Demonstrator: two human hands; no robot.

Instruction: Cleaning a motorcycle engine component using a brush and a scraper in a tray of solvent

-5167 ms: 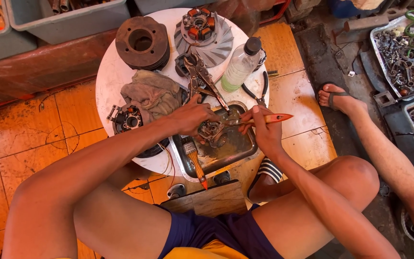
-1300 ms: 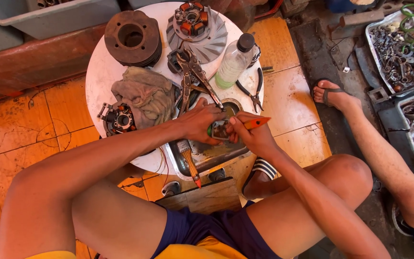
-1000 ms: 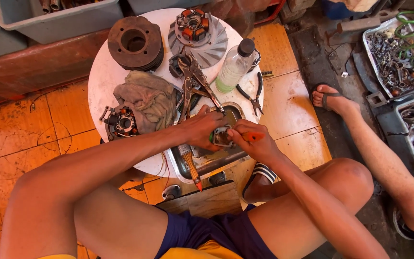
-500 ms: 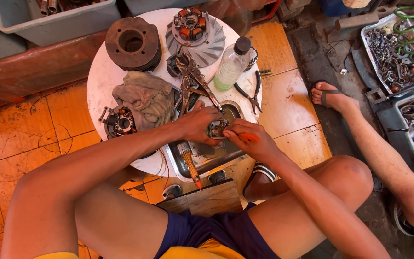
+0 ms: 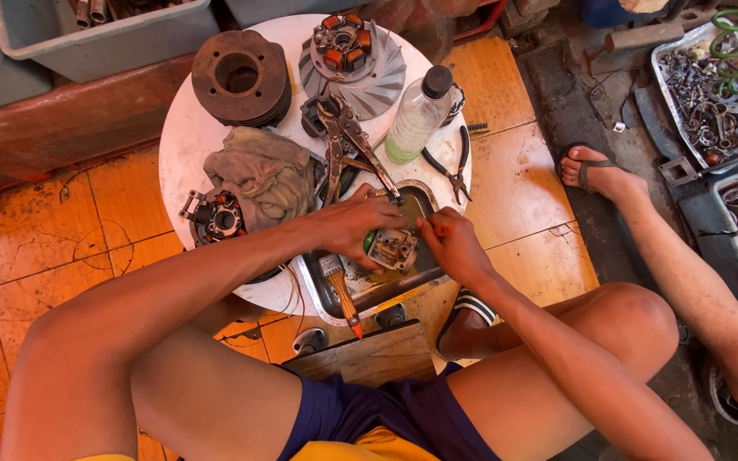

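Left hand [image 5: 348, 226] grips small metal engine part [image 5: 392, 248] over metal tray [image 5: 322, 294]; part's axis unclear; right hand [image 5: 450, 243] pinched closed at its right edge, content hidden; round white worktop [image 5: 181, 137] below.

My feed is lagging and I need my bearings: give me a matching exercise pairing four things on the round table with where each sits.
Things:
1. plastic bottle
2. rag
3. paintbrush
4. small metal engine part

Places:
A. between both hands over the metal tray
B. lying in the tray, orange handle toward the person
C. centre-left of the white round table, beside the locking pliers
D. standing upright near the table's right edge

Pairs: 1-D, 2-C, 3-B, 4-A
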